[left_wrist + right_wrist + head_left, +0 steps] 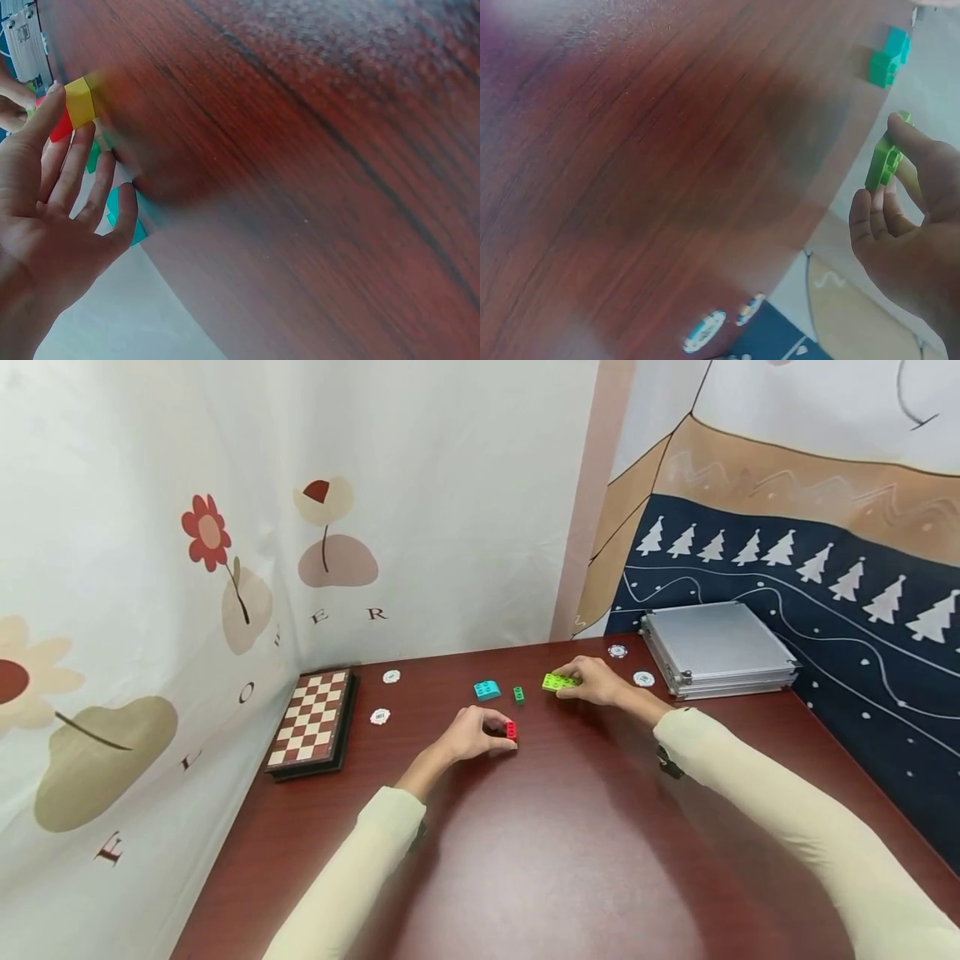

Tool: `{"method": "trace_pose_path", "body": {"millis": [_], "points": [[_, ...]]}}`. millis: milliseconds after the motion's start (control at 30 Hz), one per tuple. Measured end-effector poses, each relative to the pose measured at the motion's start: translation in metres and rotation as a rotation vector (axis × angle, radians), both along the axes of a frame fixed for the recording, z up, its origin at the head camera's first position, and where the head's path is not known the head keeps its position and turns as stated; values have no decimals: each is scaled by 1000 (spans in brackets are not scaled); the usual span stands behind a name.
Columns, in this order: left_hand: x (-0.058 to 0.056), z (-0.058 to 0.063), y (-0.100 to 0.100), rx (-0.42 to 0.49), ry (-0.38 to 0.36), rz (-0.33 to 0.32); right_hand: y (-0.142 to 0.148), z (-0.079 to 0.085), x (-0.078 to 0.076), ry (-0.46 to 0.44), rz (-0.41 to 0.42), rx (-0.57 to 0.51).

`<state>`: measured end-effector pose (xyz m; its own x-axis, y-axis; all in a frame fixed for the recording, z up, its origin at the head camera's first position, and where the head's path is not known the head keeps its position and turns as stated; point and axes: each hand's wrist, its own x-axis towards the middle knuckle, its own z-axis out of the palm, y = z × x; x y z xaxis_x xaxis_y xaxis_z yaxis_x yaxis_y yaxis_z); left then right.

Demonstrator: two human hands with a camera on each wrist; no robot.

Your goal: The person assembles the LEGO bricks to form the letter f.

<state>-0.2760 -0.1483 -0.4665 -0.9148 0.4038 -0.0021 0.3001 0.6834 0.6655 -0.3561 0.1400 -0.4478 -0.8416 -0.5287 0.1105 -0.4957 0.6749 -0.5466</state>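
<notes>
My left hand point(467, 737) pinches a small red toy brick point(511, 731) between thumb and fingers. In the left wrist view a yellow block point(80, 103) sits against the red one; I cannot tell whether they are joined. Farther right, my right hand point(597, 682) grips a lime-green studded brick point(556, 682) by its right end, and the right wrist view shows it between thumb and fingers. Between the hands, a small dark green brick point(518, 695) lies on the table. To its left is a turquoise studded brick point(487, 690) with a curved side.
A chessboard box point(311, 722) lies at the table's left. White poker chips point(380, 717) are near it, with others point(643, 679) by the right arm. A silver case point(720, 647) stands at back right. Printed curtains point(450, 510) border the brown table point(570, 860).
</notes>
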Motion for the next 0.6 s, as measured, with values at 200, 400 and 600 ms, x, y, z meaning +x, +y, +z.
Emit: {"method": "trace_pose_path", "body": {"millis": [200,400,600], "points": [[-2,-1,0,-4,6,7,-4,13,15,32,67,-25],[-1,1,1,-8,3,19,-13,19,30,85,136,-39],[-1,0,1,-11,-2,11,-23,21,45,74,200,-53]]}}
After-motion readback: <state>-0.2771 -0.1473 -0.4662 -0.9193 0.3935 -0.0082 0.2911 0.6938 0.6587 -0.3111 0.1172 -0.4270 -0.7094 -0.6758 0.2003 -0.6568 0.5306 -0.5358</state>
